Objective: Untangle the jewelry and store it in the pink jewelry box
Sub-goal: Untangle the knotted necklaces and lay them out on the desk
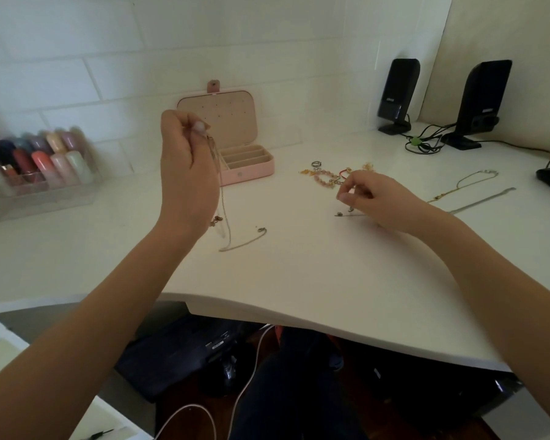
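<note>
We see a white desk (299, 265) against a white tiled wall (77, 58). Our left hand (185, 173) pinches dangling chains (224, 204) before the open pink jewelry box (248, 168); our right hand (372, 198) pinches a small clasp near the bead pile (331, 177). Two black speakers (397, 93) stand far right.

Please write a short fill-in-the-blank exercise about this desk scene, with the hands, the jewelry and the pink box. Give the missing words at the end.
1. The left hand is raised and pinches a chain necklace whose lower end lies on the ____.
2. The lid of the pink jewelry box is ____.
3. The right hand is beside the pile of tangled jewelry, lower than the ____ hand.
4. Two black ____ stand at the far right of the desk.

Missing words: desk; open; left; speakers
</note>
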The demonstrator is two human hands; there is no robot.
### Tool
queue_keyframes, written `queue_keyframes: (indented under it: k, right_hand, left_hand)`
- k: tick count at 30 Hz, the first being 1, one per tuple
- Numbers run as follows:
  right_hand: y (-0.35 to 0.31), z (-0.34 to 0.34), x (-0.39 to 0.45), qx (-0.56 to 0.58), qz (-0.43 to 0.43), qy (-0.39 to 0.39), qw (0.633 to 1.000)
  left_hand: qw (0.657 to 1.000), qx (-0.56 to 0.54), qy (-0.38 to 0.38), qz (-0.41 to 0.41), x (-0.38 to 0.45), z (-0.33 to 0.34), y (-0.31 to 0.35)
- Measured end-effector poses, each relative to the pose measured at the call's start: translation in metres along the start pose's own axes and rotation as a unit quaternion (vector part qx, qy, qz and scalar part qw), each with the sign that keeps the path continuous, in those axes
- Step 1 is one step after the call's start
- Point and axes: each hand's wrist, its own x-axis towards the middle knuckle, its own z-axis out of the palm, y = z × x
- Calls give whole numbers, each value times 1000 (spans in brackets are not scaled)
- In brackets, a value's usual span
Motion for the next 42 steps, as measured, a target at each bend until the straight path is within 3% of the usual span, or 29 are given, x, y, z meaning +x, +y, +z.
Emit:
queue_keyframes:
  k: [7, 13, 17, 25, 27, 30, 34, 38, 42]
  right_hand:
    - [-31, 27, -6, 38, -122, -70, 989]
    - [-42, 40, 3, 17, -167, -48, 985]
    - [-60, 57, 11, 7, -164, -99, 981]
    - [-80, 78, 15, 83, -109, -132, 982]
    - [-81, 73, 14, 163, -70, -139, 974]
    - [-84, 64, 14, 343, 12, -134, 929]
    - [-84, 45, 22, 481, 93, -45, 871]
    - [-84, 18, 23, 347, 87, 4, 934]
    - [-99, -8, 25, 232, 16, 7, 973]
  left_hand:
    - [1000, -9, -27, 8, 8, 2, 14]
    - [996, -6, -85, -11, 4, 5, 16]
    - [995, 13, -93, -16, 4, 5, 17]
    - [993, 49, -102, -32, 8, -8, 7]
    - [993, 59, -94, -37, 9, -10, 3]
    - [993, 78, -84, -39, 10, -14, -4]
    - [985, 125, -100, -62, 9, -22, -12]
    - [966, 217, -124, -66, 12, -34, -12]
    - [885, 441, -148, 13, 30, -40, 2]
